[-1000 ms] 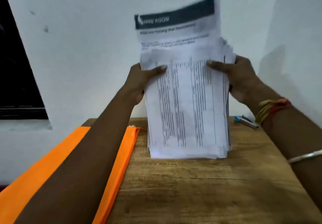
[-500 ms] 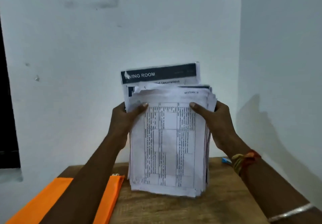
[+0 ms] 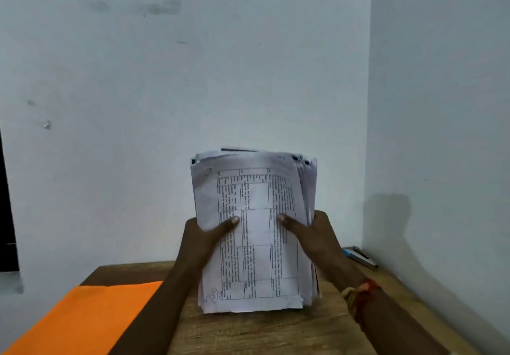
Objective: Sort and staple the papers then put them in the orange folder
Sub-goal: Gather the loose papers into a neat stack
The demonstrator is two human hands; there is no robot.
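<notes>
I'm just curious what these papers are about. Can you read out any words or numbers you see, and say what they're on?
"15", handwritten and circled, reading uncertain: bottom left corner of the front sheet of the paper stack.
Printed table on that sheet: sideways, too small and blurred to read.
No text shows on the orange folder or the stapler.

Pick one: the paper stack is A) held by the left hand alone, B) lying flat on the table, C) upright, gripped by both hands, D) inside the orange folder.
C: the paper stack stands upright over the table, with the left hand and right hand gripping its sides; the orange folder lies apart.
</notes>
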